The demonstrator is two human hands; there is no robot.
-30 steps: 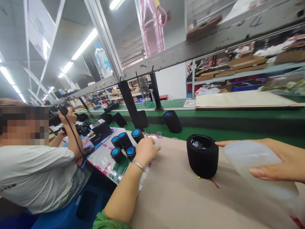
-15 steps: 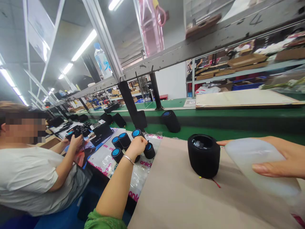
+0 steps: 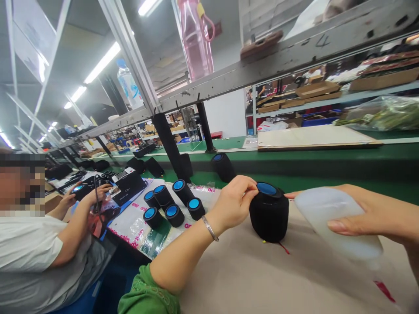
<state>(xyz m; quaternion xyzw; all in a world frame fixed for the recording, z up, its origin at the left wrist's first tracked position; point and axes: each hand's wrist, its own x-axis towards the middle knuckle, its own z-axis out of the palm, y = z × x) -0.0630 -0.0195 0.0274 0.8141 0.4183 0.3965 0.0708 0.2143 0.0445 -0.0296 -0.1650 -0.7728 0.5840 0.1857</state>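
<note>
A black fabric-covered cylinder [image 3: 270, 218] stands upright on a sheet of brown cardboard [image 3: 262, 274]. A blue-topped insert [image 3: 266, 188] sits in its open top. My left hand [image 3: 234, 201] pinches that insert at its left edge, fingers closed on it. My right hand [image 3: 369, 211] holds a translucent white plastic bottle [image 3: 337, 224] just right of the cylinder, fingers wrapped round it. Several more black pieces with blue tops [image 3: 172, 200] stand in a cluster on a printed plastic sheet to the left.
A person in a white shirt [image 3: 29, 257] sits at the far left, hands on a dark device [image 3: 83, 189]. A green conveyor belt [image 3: 327, 163] runs behind, with black cylinders [image 3: 222, 165] on it. A pink bottle [image 3: 194, 39] stands on the overhead shelf.
My left hand left the cluster of blue-topped pieces and moved right to the black cylinder, whose open top now holds a blue-topped insert. The right hand stayed put.
</note>
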